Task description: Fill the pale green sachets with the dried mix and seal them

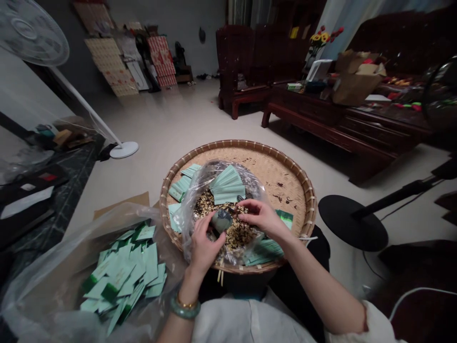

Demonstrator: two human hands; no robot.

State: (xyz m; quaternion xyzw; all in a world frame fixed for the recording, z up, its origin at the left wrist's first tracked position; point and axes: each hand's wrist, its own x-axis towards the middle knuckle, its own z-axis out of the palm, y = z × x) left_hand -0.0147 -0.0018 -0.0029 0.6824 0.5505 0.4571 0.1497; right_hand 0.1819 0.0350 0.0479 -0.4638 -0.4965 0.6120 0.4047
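Where the hands meet: in the mouth of a clear plastic bag [221, 181], over a round bamboo basket [285, 183] in front of the person's white top [246, 324].
Left grip [205, 247]: clenched around a rounded grey-green lump [221, 220], with the fingers wrapped over its lower side.
Right grip [262, 216]: fingers bent inward, just beside the lump and a few dark bits; whether it is grasping anything cannot be told.
Bag contents: a loose heap of dried brown and cream flakes [228, 221] at the bottom; a fan of pale green paper packets [224, 186] above it, apparently inside the plastic.
Basket surface: more pale green packets [180, 186] on the weave left of the bag, others [264, 252] near the lower rim, and dark flecks [282, 195] on the bare weave at right.
Left wrist: a jade bangle [184, 308] beside a thin gold bracelet [186, 302].
Lower left: a second clear plastic bag [107, 233], beside the basket, under a pile of green-edged packets [123, 278].
Surroundings: a white pedestal fan [124, 149] on the floor at left; a carved dark wooden desk [307, 107] at right, bearing a cardboard box [357, 78].
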